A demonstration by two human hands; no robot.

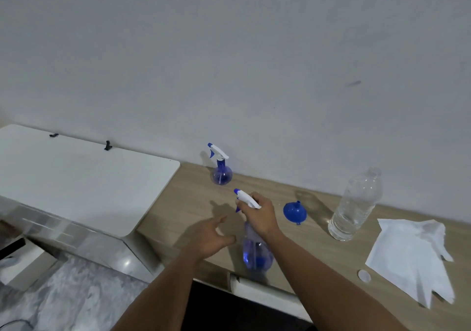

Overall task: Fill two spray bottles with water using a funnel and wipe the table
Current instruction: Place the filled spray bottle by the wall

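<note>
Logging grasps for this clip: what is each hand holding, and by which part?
Right hand grips the near spray bottle by its white trigger head. Left hand is open, holding nothing.

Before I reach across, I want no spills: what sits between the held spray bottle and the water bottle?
In the head view, only the blue funnel lies between the held spray bottle and the water bottle, mouth down on the table.
</note>
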